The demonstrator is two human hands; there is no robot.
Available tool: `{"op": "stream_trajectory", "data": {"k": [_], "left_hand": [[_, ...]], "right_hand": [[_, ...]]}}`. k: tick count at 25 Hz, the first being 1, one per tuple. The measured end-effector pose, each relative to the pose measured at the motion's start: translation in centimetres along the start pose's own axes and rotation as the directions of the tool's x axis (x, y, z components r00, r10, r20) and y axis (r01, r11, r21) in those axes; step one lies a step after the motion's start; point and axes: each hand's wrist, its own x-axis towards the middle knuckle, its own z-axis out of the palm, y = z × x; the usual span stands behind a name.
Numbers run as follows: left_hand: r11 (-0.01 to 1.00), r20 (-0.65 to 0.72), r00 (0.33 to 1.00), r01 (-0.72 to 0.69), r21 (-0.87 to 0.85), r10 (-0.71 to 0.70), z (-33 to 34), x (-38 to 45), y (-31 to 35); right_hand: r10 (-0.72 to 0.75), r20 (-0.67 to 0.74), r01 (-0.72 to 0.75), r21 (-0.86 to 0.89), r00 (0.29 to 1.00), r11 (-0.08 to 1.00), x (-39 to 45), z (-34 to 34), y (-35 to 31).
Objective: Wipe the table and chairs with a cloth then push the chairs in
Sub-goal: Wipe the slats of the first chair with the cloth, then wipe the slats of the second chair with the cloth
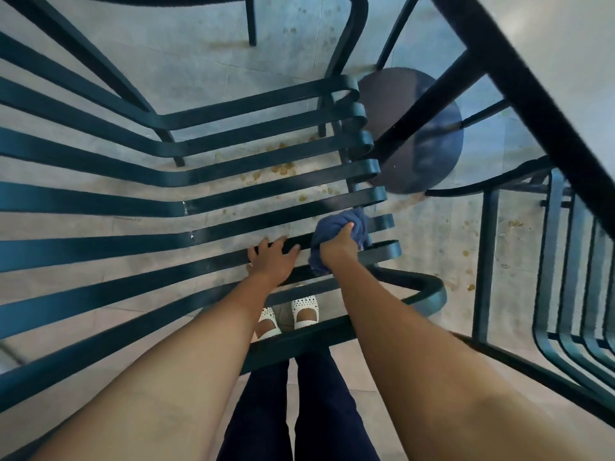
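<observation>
A dark green metal chair (233, 174) with long slats fills the head view below me. My right hand (337, 246) is shut on a bunched blue cloth (357, 224) and presses it on a slat near the seat's curled front edge. Just left of it, my left hand (273, 257) rests flat on a slat with its fingers spread and holds nothing. At the upper right runs the table (565, 38), a pale top with a dark frame edge.
A round dark table base (429, 134) sits on the floor under the table. A second slatted chair (572, 277) stands at the right. The grey floor (283, 168) has yellowish stains. My white shoes (304, 312) show through the slats.
</observation>
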Motion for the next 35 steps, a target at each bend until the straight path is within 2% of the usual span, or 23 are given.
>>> {"op": "stream_trajectory", "data": {"k": [2, 3, 5, 7, 10, 13, 15, 18, 21, 25, 29, 31, 32, 33, 35], "left_hand": [[0.988, 0.014, 1.0, 0.013, -0.155, -0.01, -0.8, -1.2, 2.0], [0.953, 0.048, 0.999, 0.034, -0.301, -0.021, -1.2, -2.0, 3.0], [0.815, 0.136, 0.99, 0.11, -0.569, -0.039, -1.8, -3.8, 4.7], [0.724, 0.176, 0.981, 0.177, -0.667, -0.078, -2.3, -5.5, 5.9], [0.593, 0.166, 0.976, 0.218, -0.775, -0.141, -2.7, -7.0, 6.5], [0.475, 0.184, 0.979, 0.206, -0.856, -0.092, -3.0, -8.2, 6.3], [0.432, 0.183, 0.982, 0.181, -0.883, -0.036, -3.2, -8.8, 6.2], [0.448, 0.177, 0.98, 0.117, -0.886, 0.095, -3.7, -9.5, 6.8], [0.504, 0.167, 0.972, 0.061, -0.861, 0.168, -4.1, -11.0, 8.1], [0.545, 0.183, 0.954, 0.026, -0.838, 0.236, -4.3, -12.2, 9.9], [0.56, 0.181, 0.936, -0.019, -0.828, 0.301, -3.6, -13.9, 11.7], [0.517, 0.235, 0.909, 0.026, -0.856, 0.343, -3.0, -14.7, 13.1], [0.532, 0.296, 0.879, 0.059, -0.845, 0.373, -2.8, -15.0, 13.9], [0.578, 0.354, 0.854, 0.078, -0.812, 0.382, -2.5, -15.5, 14.7], [0.651, 0.383, 0.85, 0.064, -0.756, 0.362, -1.6, -16.7, 16.5]], "right_hand": [[-0.021, 0.058, 0.017, 0.063, 0.998, 0.998, -1.5, -0.5, -0.4], [-0.028, 0.079, 0.021, 0.09, 0.996, 0.996, -2.2, -0.8, -0.5], [-0.061, 0.079, 0.04, 0.237, 0.995, 0.971, -3.8, -1.4, -0.5], [-0.098, 0.068, 0.069, 0.346, 0.993, 0.936, -5.2, -1.9, -0.3], [-0.143, 0.136, 0.066, 0.456, 0.98, 0.888, -7.1, -2.7, 0.3], [-0.138, 0.125, 0.049, 0.539, 0.983, 0.841, -8.3, -3.5, 0.6], [-0.134, 0.126, 0.035, 0.588, 0.983, 0.808, -8.9, -3.9, 1.0], [-0.162, 0.096, 0.063, 0.64, 0.982, 0.766, -9.6, -5.3, 1.6], [-0.12, 0.048, 0.041, 0.758, 0.992, 0.65, -10.3, -7.1, 2.6], [-0.036, -0.115, 0.113, 0.792, 0.993, 0.6, -10.7, -8.7, 4.5], [-0.031, -0.1, 0.104, 0.918, 0.995, 0.382, -10.8, -11.2, 7.1], [-0.084, -0.107, 0.131, 0.917, 0.991, 0.378, -11.2, -12.6, 7.8], [-0.095, -0.114, 0.143, 0.91, 0.989, 0.389, -11.5, -13.2, 8.0], [-0.09, -0.128, 0.153, 0.908, 0.988, 0.39, -12.0, -13.7, 8.2], [-0.058, -0.15, 0.161, 0.931, 0.987, 0.328, -12.8, -14.8, 9.1]]}}
